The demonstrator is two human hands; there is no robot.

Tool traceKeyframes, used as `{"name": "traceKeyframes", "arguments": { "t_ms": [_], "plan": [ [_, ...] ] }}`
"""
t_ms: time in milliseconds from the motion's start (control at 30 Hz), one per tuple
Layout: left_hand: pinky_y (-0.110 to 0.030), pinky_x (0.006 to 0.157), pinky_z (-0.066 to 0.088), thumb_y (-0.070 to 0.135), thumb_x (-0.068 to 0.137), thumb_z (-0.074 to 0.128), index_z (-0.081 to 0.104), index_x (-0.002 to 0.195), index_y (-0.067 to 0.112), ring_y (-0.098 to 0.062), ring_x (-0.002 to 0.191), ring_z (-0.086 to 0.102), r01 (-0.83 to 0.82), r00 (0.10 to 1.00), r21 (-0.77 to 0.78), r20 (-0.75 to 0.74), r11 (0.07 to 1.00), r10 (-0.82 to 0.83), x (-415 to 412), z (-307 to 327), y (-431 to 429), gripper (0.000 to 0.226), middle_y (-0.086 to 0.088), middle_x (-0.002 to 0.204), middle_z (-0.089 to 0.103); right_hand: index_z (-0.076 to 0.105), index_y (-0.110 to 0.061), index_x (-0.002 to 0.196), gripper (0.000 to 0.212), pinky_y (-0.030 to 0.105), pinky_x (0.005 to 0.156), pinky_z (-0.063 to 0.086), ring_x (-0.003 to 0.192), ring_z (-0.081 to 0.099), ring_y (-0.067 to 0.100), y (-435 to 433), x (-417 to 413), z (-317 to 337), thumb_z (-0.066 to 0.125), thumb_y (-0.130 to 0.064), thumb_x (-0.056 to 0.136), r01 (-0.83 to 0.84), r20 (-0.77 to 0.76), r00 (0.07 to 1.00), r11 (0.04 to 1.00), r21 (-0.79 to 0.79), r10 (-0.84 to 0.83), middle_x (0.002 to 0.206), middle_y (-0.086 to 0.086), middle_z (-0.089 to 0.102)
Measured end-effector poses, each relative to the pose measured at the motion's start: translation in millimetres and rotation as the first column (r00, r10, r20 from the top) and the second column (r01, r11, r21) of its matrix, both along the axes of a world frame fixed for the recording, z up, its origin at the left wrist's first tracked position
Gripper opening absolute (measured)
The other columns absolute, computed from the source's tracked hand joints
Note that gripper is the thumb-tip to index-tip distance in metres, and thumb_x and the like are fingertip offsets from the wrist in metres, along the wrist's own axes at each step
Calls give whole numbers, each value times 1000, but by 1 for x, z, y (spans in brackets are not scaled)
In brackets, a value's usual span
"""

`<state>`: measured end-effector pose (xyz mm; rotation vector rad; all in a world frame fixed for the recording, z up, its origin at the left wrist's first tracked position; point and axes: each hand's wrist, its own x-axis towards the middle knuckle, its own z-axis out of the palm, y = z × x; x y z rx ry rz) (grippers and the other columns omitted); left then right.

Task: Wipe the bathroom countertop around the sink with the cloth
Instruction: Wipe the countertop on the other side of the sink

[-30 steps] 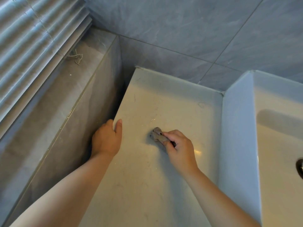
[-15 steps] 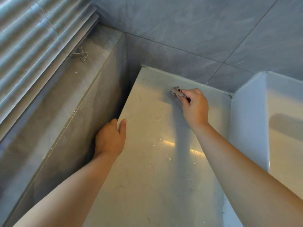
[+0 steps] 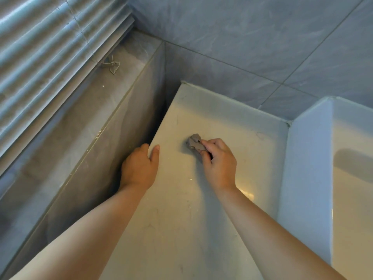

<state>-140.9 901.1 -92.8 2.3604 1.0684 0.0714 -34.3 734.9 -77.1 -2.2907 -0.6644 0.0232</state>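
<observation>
A pale, glossy countertop [image 3: 232, 122] runs from the back wall toward me, left of a raised white sink [image 3: 314, 158]. My right hand [image 3: 220, 164] grips a small crumpled grey-brown cloth [image 3: 194, 143] and presses it on the countertop's middle. My left hand [image 3: 139, 166] holds the countertop's left edge, thumb on top and fingers curled over the side. Most of the cloth is bunched under my right fingers.
A grey tiled ledge [image 3: 84, 122] lies left of the countertop, across a dark gap, with window blinds [image 3: 50, 43] above it and a loose blind cord [image 3: 113, 64] on it. Grey tiled wall [image 3: 262, 37] stands behind. The sink wall borders the countertop on the right.
My right hand drew the cloth back from the far back edge of the countertop to its middle. The left hand stayed on the left edge.
</observation>
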Motion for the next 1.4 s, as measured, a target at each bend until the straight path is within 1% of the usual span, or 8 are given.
{"name": "traceKeyframes", "arguments": {
  "t_ms": [200, 267, 367, 500, 700, 967, 1300, 1400],
  "plan": [
    [-38, 89, 49, 39, 93, 52, 51, 129, 16, -20, 106, 58, -63, 979, -171, 181, 983, 94, -28, 13, -6, 42, -3, 125, 56, 72, -20, 108, 27, 8, 65, 36, 78, 54, 7, -7, -28, 4, 59, -11, 86, -97, -149, 984, 995, -17, 94, 90, -13, 57],
    [-36, 92, 47, 36, 93, 55, 49, 132, 17, -19, 111, 56, -60, 982, -179, 167, 982, 90, -48, 19, -15, 45, -2, 130, 53, 73, -21, 106, 28, 16, 66, 41, 77, 55, 8, -9, -25, 14, 59, -7, 86, -159, -250, 956, 987, 2, 154, 86, -10, 58],
    [-32, 98, 40, 40, 92, 53, 41, 139, 20, -19, 122, 47, -43, 990, -168, 128, 985, 65, -70, 23, -30, 53, 0, 139, 45, 75, -20, 94, 19, 23, 69, 43, 76, 56, 9, -8, -4, 36, 61, -10, 87, -119, -163, 978, 989, 82, 132, 77, -4, 60],
    [-22, 106, 24, 42, 93, 51, 28, 148, 19, -14, 136, 30, 56, 994, -115, 103, 992, -44, -83, 20, -36, 64, 4, 151, 31, 74, -18, 94, 15, 7, 64, 34, 77, 53, 9, 13, 38, 44, 59, -18, 90, -43, -27, 999, 996, 72, 45, 80, 1, 63],
    [-18, 101, 26, 40, 93, 50, 31, 147, 18, -12, 132, 36, 57, 991, -102, 125, 993, -44, -106, 21, -35, 61, 5, 148, 34, 71, -21, 109, 24, 23, 66, 32, 91, 58, 22, 46, 48, 11, 54, -18, 92, -42, -53, 998, 997, -58, 39, 96, 4, 62],
    [-19, 100, 29, 46, 90, 45, 38, 144, 15, -15, 127, 44, 69, 994, -158, 100, 985, -54, -136, 11, -32, 63, 0, 143, 43, 69, -23, 114, 28, 20, 65, 30, 88, 53, 14, 51, 18, 2, 52, -18, 92, -102, -31, 995, 990, -92, 100, 93, -10, 51],
    [-21, 102, 29, 54, 85, 36, 34, 146, 17, -16, 129, 41, 44, 995, -169, 91, 985, -29, -136, 10, -35, 71, 0, 145, 41, 73, -25, 103, 26, 27, 73, 45, 83, 57, 12, 28, -42, 13, 59, -9, 87, -348, -208, 915, 937, 26, 346, 88, -4, 60],
    [-21, 101, 29, 53, 87, 37, 35, 145, 16, -16, 128, 42, 47, 995, -154, 98, 987, -32, -136, 7, -35, 69, -1, 143, 43, 73, -29, 96, 22, 30, 78, 45, 82, 59, 12, 31, -21, 31, 62, -12, 88, -206, -232, 943, 965, 161, 240, 83, 1, 66]
  ]
}}
